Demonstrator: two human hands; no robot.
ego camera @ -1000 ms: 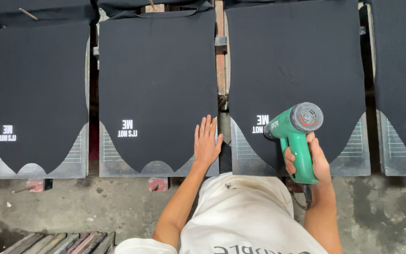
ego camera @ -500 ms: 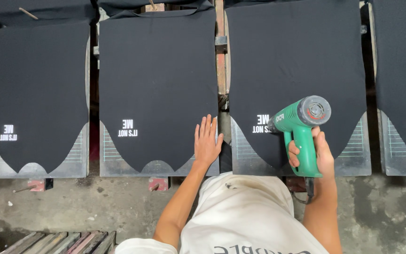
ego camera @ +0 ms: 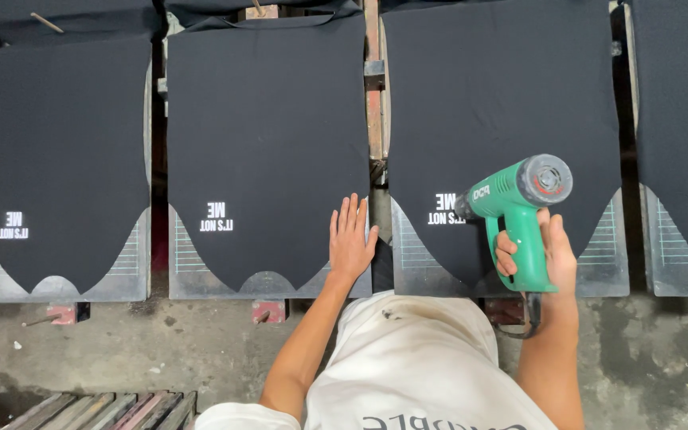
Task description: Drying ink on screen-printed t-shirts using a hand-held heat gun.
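- Nearest, the right hand [ego camera: 547, 259] has its fingers wrapped tight round the handle of a green plastic heat gun [ego camera: 515, 209], nozzle aimed left over white lettering.
- Left hand [ego camera: 351, 239] lies flat, fingers narrowly spread, on the black fabric garment [ego camera: 268, 135].
- Beyond, more dark garments [ego camera: 503, 95] cover the bench.

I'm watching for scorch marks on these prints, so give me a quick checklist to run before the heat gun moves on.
1. Grip on the green heat gun: right hand wrapped round the handle. Ok.
2. Nozzle aim: points left at the white print on the black garment. Ok.
3. Left hand clear of the nozzle: flat on the neighbouring garment, apart from the gun. Ok.
4. Garment flat on its platen: no folds seen. Ok.
5. Gun running: cannot tell.
6. Cord free: hangs below the handle, mostly hidden. Cannot tell.
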